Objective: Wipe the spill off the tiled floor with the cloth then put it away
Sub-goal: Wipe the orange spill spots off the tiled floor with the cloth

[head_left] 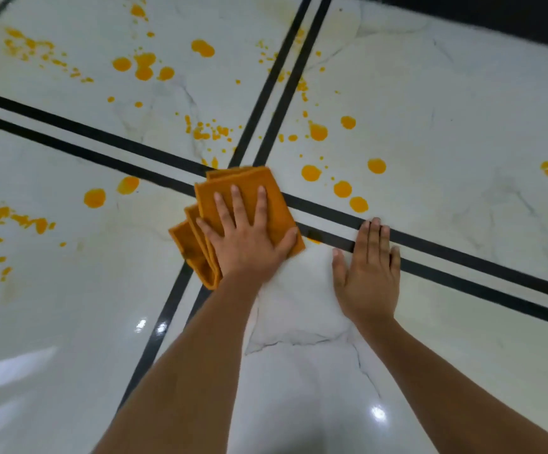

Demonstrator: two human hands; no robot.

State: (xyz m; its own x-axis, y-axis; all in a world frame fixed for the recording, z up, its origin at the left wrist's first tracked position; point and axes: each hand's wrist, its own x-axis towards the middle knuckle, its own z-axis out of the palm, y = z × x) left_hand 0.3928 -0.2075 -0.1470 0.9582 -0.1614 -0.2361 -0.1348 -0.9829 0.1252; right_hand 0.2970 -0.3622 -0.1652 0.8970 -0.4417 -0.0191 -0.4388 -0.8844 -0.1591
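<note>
- Spill (94, 198): orange drops and smears are scattered over the floor (462, 109). Taking the cloth as the middle of the dial, they lie from 8 o'clock round through 12 to 3 o'clock. There are too many to count, though well over a dozen are large round blobs. Nothing orange shows at 5 to 7 o'clock, nearest the person.
- Dark strips (69, 126): there are four, in two pairs that cross under the cloth.
- Cloth (281, 213): there is one, orange, folded into several layers and lying flat on the strip crossing, just left of the frame's centre. Its loose folded edges fan out at 7 to 8 o'clock.
- Handling: it looks soft, light and limp. On this glossy tile it should slide easily, and the layers may splay unless pressed from above. To lift it, I would pinch the whole stack at the free corner by the thumb, at about 4 o'clock, so the soiled face folds inward.
- Left hand (249, 237): one of two hands in view. The palm is down on the cloth, with straight, spread fingers pressing it to the tile and the thumb reaching toward 3 o'clock.
- Right hand (369, 270): it lies flat on bare tile at the cloth's 4 o'clock, near it but apart. The fingers are straight and close together, with their tips over a dark strip, and it holds nothing. It seems to be a brace.
- Judgement: most of the wiping remains to be done.
</note>
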